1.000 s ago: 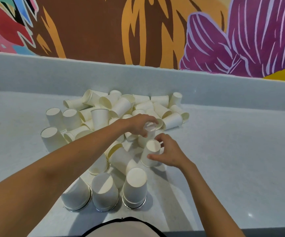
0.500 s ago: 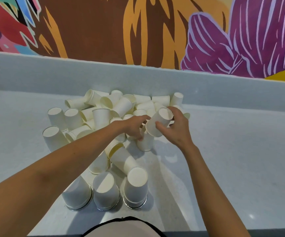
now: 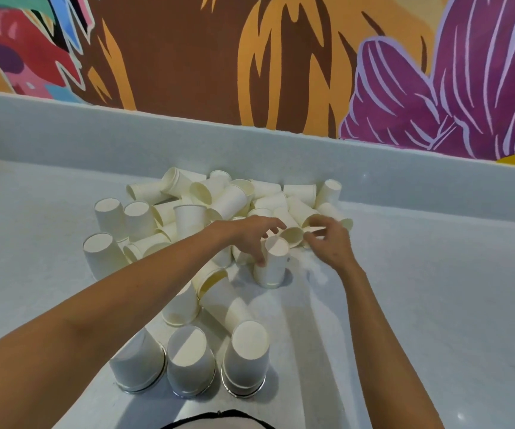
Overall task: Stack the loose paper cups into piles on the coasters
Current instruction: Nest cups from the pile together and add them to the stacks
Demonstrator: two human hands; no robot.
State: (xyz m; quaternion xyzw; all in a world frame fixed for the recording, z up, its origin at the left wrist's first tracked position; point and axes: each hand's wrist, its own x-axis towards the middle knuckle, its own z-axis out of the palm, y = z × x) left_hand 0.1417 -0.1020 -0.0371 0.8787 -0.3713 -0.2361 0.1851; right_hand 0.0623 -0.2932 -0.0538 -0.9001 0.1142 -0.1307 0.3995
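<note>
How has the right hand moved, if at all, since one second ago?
Yes. The right hand moved farther from the right pile, toward the back wall.

Bright, diffuse light from above and ahead. Soft arm shadows on pale grey speckled counter [image 3: 435, 305]. Near inverted white paper cup stacks [image 3: 246, 357] shaded. Fingers of right hand [image 3: 327, 243] motion-blurred. Wide-angle bowing at edges.

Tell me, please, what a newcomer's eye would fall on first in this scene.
The heap of white paper cups tumbled across the grey counter draws the eye first, below a bright painted wall of brown, orange and purple. Over the heap, the left hand grips an upturned cup while the right hand pinches a tilted cup beside it. Nearest the camera, three neat piles stand mouth-down on coasters.
</note>
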